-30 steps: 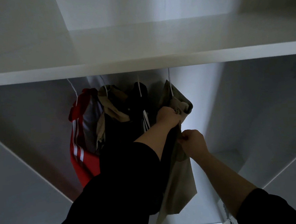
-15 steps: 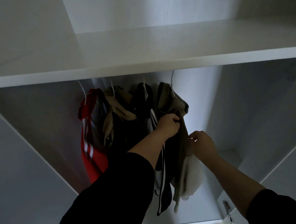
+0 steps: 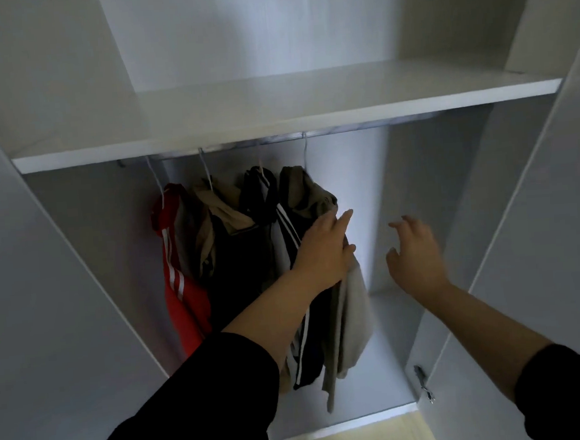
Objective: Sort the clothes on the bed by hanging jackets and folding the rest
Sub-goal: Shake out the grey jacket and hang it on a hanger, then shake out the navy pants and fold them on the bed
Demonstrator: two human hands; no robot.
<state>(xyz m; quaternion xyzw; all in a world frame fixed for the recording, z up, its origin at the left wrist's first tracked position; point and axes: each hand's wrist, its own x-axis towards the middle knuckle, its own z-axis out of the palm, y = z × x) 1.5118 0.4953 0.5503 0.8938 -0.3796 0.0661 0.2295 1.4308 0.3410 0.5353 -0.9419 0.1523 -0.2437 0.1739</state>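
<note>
Wardrobe [image 3: 79, 269], white, doors open. Shelf [image 3: 275, 124] with rail [image 3: 361, 125] just under its front edge. Four jackets on hangers, bunched left:
- red jacket [image 3: 180, 296], white stripes
- tan jacket [image 3: 218, 197]
- black jacket [image 3: 259, 194], white stripes
- olive jacket [image 3: 309, 191], rightmost

Open room from there to the right wall. Left sleeve hides the lower hems.

Left hand [image 3: 325, 251]: fingers straight, flat against the olive jacket. Right hand [image 3: 418, 259]: fingers spread, holding nothing, apart from the clothes. Door hinge [image 3: 423, 382], blurred.

Jackets [image 3: 250, 257] hang from rail [image 3: 276, 140] under shelf [image 3: 275, 128].
</note>
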